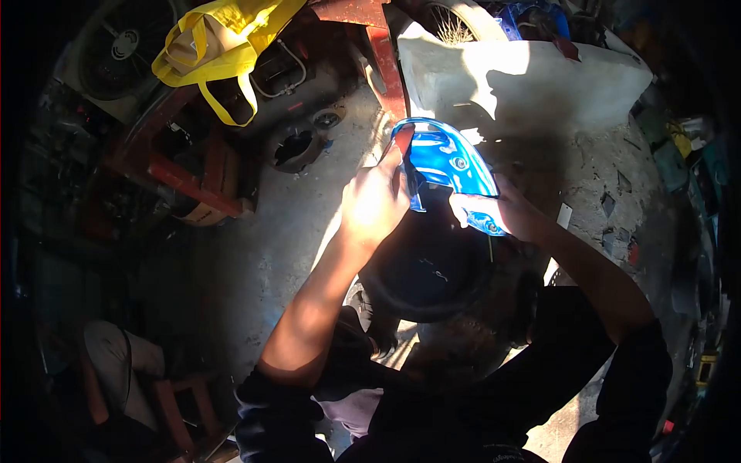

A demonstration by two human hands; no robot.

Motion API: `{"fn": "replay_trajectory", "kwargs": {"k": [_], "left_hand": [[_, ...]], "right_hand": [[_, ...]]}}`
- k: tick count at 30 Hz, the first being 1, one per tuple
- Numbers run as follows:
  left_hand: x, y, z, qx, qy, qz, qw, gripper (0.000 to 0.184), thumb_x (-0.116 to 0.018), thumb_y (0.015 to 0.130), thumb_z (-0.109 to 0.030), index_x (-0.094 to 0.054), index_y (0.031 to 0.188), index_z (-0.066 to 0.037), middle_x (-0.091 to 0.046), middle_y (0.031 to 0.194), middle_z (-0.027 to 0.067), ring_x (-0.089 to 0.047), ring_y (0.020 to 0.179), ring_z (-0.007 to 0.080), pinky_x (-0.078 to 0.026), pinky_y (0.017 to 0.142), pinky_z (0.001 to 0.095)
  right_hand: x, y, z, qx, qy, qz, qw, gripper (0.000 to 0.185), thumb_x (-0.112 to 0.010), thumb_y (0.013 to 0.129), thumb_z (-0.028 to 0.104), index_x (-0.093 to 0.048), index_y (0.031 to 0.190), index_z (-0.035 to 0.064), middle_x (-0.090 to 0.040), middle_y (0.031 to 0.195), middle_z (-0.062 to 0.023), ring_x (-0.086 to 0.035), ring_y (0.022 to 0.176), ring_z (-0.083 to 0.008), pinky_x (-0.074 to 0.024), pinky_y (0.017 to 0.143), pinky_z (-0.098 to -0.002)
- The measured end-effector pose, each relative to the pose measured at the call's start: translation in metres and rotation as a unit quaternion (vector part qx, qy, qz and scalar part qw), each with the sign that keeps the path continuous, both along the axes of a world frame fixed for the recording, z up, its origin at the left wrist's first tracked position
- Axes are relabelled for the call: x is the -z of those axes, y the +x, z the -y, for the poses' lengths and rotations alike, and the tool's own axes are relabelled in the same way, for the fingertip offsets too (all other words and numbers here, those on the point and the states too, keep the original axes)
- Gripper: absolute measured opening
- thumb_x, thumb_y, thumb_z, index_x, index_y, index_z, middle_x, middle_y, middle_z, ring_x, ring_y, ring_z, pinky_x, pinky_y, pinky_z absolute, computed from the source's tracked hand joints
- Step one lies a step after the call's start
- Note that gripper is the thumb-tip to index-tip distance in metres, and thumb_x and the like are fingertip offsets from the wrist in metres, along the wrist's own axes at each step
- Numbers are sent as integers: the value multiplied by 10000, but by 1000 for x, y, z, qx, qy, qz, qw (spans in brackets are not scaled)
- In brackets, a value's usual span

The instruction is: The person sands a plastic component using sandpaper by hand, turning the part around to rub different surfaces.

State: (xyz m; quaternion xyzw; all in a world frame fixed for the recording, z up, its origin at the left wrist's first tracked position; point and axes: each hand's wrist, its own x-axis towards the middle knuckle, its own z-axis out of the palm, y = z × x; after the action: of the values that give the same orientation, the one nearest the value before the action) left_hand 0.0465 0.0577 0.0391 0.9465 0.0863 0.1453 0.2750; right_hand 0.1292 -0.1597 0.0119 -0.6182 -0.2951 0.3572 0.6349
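A glossy blue curved plastic panel [455, 154], like a motorcycle body part with round mounting holes, is held up in front of me. My right hand [513, 212] is closed around its lower right end, thumb across the face. At the upper left end, my left hand [376, 202] is closed with a small reddish-brown sheet, which looks like sandpaper [404, 139], pinched against the panel's edge. Some left fingers are hidden behind the panel. Beneath both hands, a round black tub [428, 270] stands in shadow.
A pale basin or trough [571, 89] stands ahead with a wheel [448, 23] behind it. A yellow bag [224, 46] hangs at upper left near a red metal frame [193, 185]. A person's bent leg [127, 363] shows at lower left. Clutter lines the right side.
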Motion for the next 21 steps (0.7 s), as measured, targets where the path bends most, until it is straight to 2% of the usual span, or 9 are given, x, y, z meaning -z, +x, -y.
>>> {"fn": "replay_trajectory", "kwargs": {"k": [2, 3, 4, 10, 12, 14, 17, 18, 21], "left_hand": [[19, 8, 1, 67, -133, 102, 983, 327, -540, 960, -97, -619, 1277, -95, -672, 795, 262, -685, 781, 450, -536, 734, 484], [11, 5, 3, 91, -201, 18, 975, 424, -490, 991, -51, -542, 1411, -28, -691, 899, 241, -712, 793, 319, -541, 785, 369], [8, 3, 4, 89, -205, 18, 975, 424, -490, 991, -51, -542, 1411, -28, -691, 899, 241, -712, 793, 319, -541, 785, 369], [5, 0, 10, -14, 6, -16, 1000, 333, -539, 958, -106, -642, 1270, -51, -687, 864, 231, -710, 843, 376, -544, 804, 435], [19, -2, 18, 107, -125, 77, 983, 293, -536, 966, -124, -649, 1223, -37, -694, 883, 238, -705, 863, 401, -547, 788, 439], [24, -6, 24, 83, -195, 36, 977, 313, -560, 941, -112, -659, 1226, -31, -712, 927, 249, -700, 903, 439, -557, 850, 463], [-29, -14, 21, -5, 1, -112, 994, 309, -526, 981, -97, -641, 1255, -10, -700, 1020, 280, -687, 1001, 433, -533, 909, 453], [-19, -15, 23, -8, -1, -112, 994, 309, -526, 981, -97, -641, 1255, -10, -700, 1020, 280, -687, 1001, 433, -533, 909, 453], [33, -6, 28, 125, -138, 112, 976, 371, -605, 903, -134, -655, 1261, -49, -725, 835, 222, -726, 838, 399, -578, 787, 465]], "right_hand": [[3, 0, 0, 6, 12, -8, 1000, 174, -664, 977, 184, -616, 979, 17, -628, 822, -59, -617, 750, -150, -504, 727, -316], [5, 0, 1, -1, 5, -2, 1000, 172, -661, 978, 178, -611, 994, 14, -628, 825, -59, -618, 754, -149, -505, 725, -315], [6, 1, 1, -8, -1, 5, 1000, 172, -659, 978, 172, -606, 1008, 11, -628, 827, -58, -619, 757, -149, -505, 724, -315], [14, -6, 3, -24, -2, -2, 1000, 152, -641, 993, 153, -632, 959, 5, -644, 841, -65, -626, 767, -148, -506, 730, -312], [10, -11, 12, -20, -24, 29, 999, 156, -634, 999, 147, -646, 943, 1, -654, 847, -67, -634, 782, -148, -508, 745, -307], [10, -14, 18, -10, -71, 53, 996, 176, -619, 997, 186, -645, 941, 21, -658, 853, -49, -627, 830, -134, -492, 795, -303], [9, -14, 18, -23, -24, 49, 998, 162, -638, 990, 153, -644, 970, -8, -671, 855, -75, -644, 796, -145, -514, 761, -305], [8, -16, 19, -29, -17, 39, 999, 162, -640, 984, 153, -643, 973, -9, -674, 856, -77, -643, 793, -146, -515, 763, -306], [13, -18, 31, 8, -90, 68, 994, 161, -642, 976, 158, -642, 971, -2, -671, 846, -74, -637, 782, -144, -509, 758, -302]]}}
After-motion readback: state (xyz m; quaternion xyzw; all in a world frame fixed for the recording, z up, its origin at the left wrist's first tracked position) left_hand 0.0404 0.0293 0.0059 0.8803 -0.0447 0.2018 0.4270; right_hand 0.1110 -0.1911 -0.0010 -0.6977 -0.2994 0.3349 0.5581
